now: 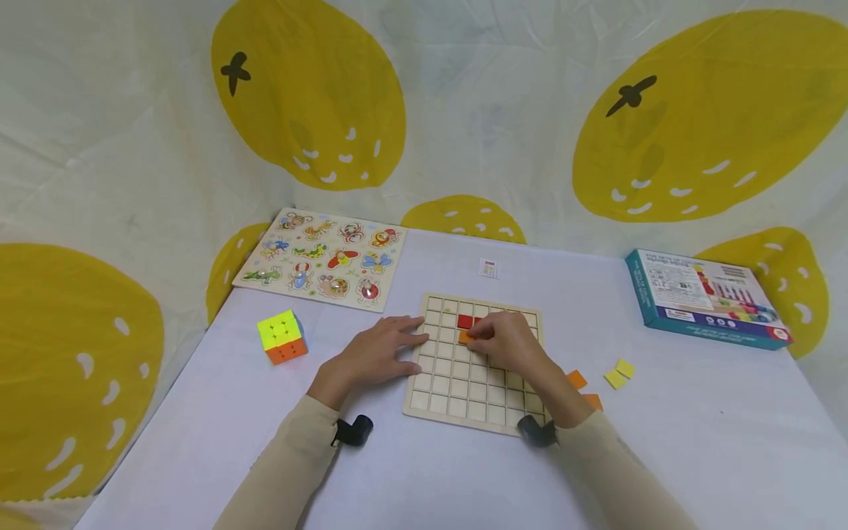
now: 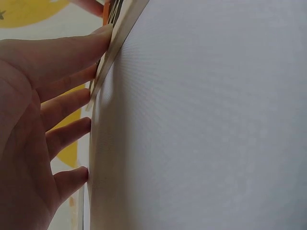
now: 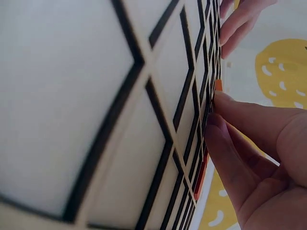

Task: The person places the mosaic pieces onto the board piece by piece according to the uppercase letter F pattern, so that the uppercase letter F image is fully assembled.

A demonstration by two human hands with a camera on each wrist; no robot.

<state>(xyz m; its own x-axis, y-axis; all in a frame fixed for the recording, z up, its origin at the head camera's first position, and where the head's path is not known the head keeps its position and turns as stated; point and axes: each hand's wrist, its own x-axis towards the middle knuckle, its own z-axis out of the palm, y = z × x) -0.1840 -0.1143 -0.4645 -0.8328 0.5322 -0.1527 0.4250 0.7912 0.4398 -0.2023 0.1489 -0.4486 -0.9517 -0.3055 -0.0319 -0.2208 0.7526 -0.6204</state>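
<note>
A wooden grid board [image 1: 440,383] lies on the table with square recesses. My left hand [image 1: 371,353] rests at its left edge, fingers spread, thumb and fingertips touching the frame; the board's side also shows in the left wrist view. Over the upper part of the grid, my right hand [image 1: 506,342] pinches an orange tile [image 1: 464,337] between thumb and fingers. The tile's edge [image 3: 218,85] peeks out past the thumb in the right wrist view. Just above it sits a red tile [image 1: 465,322], and more red shows beside it, partly hidden by the fingers.
Orange tiles [image 1: 576,379] and yellow tiles [image 1: 619,374] lie right of the board. A puzzle cube [image 1: 281,336] stands at left. Behind are an insect picture board [image 1: 318,258], a small printed card [image 1: 489,268] and, far right, a teal-sided box [image 1: 709,298].
</note>
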